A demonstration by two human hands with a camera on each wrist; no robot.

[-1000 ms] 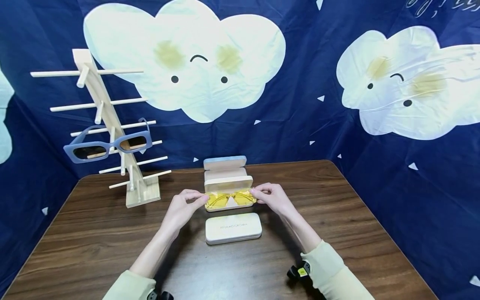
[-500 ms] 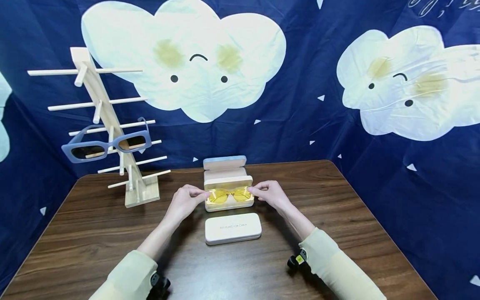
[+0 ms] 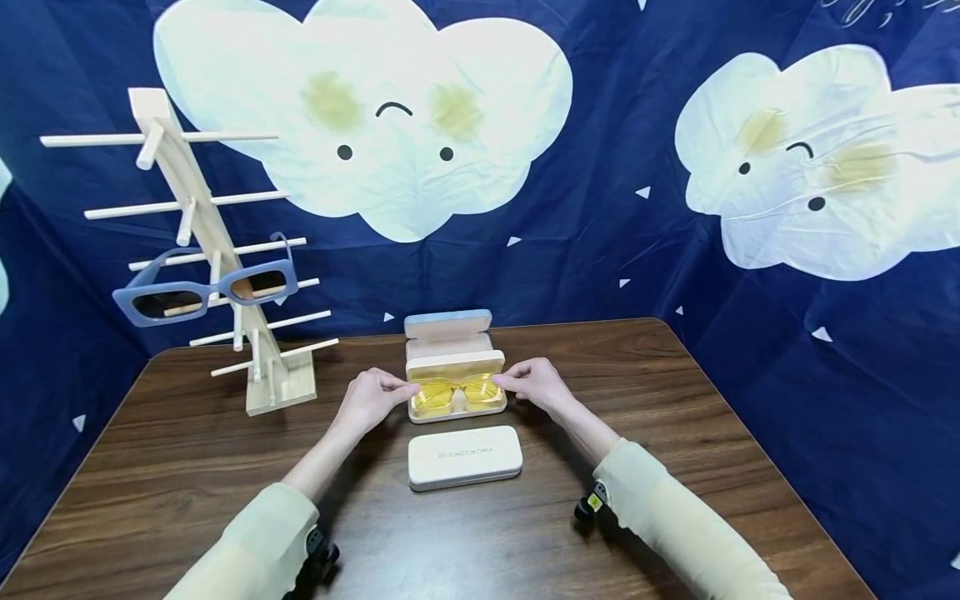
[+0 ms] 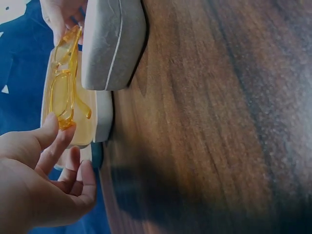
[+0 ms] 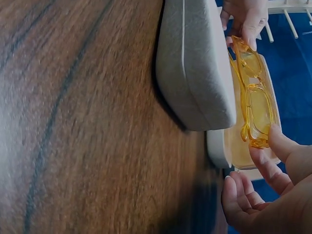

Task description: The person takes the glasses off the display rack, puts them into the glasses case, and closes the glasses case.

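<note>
Yellow see-through glasses (image 3: pixel 453 394) are held over an open white glasses case (image 3: pixel 459 415), overlapping its inside in the head view. My left hand (image 3: pixel 371 403) pinches one end of the frame between thumb and forefinger. At the other end, my right hand (image 3: pixel 538 385) pinches the frame the same way. In the left wrist view the glasses (image 4: pixel 61 92) show a folded temple arm beside the lenses, and the other fingers of my left hand (image 4: pixel 53 180) curl loosely. The right wrist view has the glasses (image 5: pixel 258 109) above the case's lining, with my right hand (image 5: pixel 273 180) at the near corner.
A closed white case (image 3: pixel 465 458) with printed lettering lies just in front. Behind the open case stands another open case with a blue-edged lid (image 3: pixel 447 325). At the left, a wooden rack (image 3: pixel 197 187) carries blue sunglasses (image 3: pixel 206 292). A dark blue curtain (image 3: pixel 600 283) borders the table (image 3: pixel 637 400).
Both hands have kept their pinch on the yellow glasses, which have shifted slightly within the case's outline, their fronts now facing up more squarely. The head view has moved a little.
</note>
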